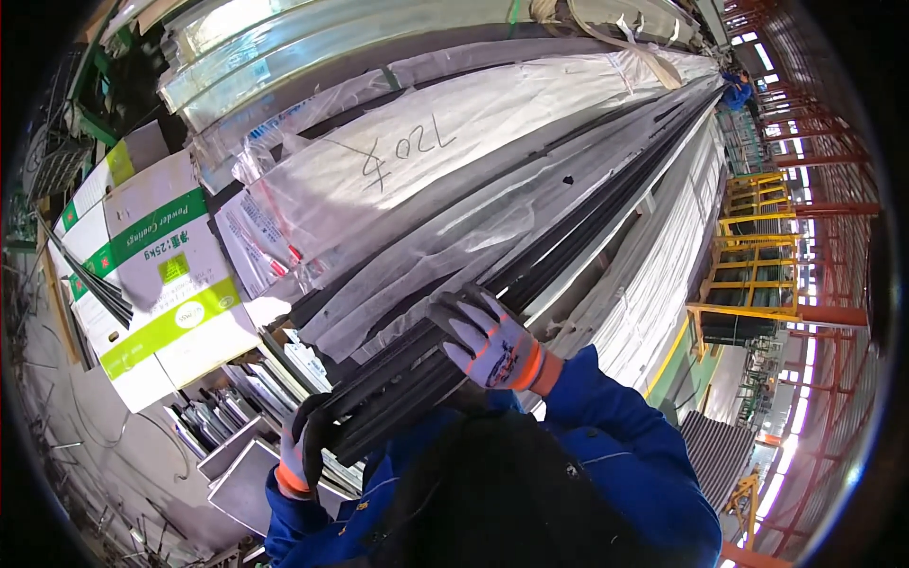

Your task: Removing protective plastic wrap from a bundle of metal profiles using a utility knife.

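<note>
A bundle of long black profiles [388, 393] runs from in front of my body toward the far upper right. My left hand [299, 447], in a grey and orange glove with dark fingertips, is closed around the near end of the bundle. Further along, my right hand [492, 343] lies across the top of the same profiles in a matching glove. Its fingers bend over their far side, where the tips are partly hidden. Beside the bundle, long stock wrapped in pale sheeting [417, 142] bears handwriting and lies parallel to it.
White and green cardboard boxes [156, 256] stand at the left. Below them, short profile pieces [213, 417] stand in a rack. More white-wrapped lengths [644, 293] lie to the right, near yellow metal racks [757, 237]. At the far end is another person [736, 90] in blue.
</note>
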`<state>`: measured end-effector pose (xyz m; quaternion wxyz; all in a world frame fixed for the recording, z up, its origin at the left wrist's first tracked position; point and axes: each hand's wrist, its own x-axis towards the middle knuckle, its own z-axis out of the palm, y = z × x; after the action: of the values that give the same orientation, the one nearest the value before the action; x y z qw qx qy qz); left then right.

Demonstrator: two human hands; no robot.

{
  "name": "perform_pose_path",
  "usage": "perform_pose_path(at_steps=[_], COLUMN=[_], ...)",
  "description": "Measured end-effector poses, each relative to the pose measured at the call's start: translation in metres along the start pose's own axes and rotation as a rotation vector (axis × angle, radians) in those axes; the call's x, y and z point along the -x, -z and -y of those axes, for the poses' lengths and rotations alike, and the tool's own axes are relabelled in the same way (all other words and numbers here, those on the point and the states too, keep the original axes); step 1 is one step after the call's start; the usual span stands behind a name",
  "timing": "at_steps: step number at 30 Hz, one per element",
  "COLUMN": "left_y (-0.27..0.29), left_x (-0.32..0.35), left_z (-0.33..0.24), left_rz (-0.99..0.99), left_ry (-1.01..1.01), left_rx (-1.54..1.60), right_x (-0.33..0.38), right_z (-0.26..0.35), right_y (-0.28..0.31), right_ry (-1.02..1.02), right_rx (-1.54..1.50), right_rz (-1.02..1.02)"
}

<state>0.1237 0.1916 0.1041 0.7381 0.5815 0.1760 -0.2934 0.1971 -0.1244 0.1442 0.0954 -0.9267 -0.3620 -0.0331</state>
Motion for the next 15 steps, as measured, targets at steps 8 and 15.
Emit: perform_pose_path(at_steps=[8,15], left_y=[0.005,0.012], left_x=[0.012,0.007], left_z=[-0.008,-0.003], left_rz=[0.301,0.601], left_ry=[0.106,-0.153], left_rx=[-0.050,-0.248], right_x=[0.022,0.024], right_z=[0.009,0.020], right_y=[-0.009,0.013], right_ry=[-0.007,0.037], right_rx=[-0.093,0.071], right_rz=[0.023,0.357])
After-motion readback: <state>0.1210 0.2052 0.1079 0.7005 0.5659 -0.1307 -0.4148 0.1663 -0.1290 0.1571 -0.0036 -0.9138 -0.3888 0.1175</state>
